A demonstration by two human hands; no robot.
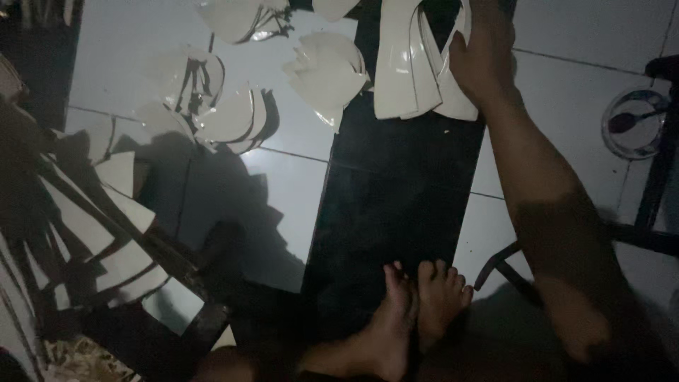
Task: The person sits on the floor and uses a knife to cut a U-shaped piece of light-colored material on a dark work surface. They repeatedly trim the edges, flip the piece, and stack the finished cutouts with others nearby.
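Resting on the far end of the long black board [396,212], the right hand [484,56] lies fingers extended on a stack of white curved cut-out sheets [410,64], gripping nothing; similar white pieces [325,74] lie spread over the tiled floor [120,49], unstacked. Left hand unseen.

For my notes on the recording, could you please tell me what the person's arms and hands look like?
Only one arm shows, on the right of the head view: the right hand and its forearm are bare, with no sleeve, glove, watch or ring that can be made out in the dim light. The fingers are partly cut off by the top edge. The left hand is out of view.
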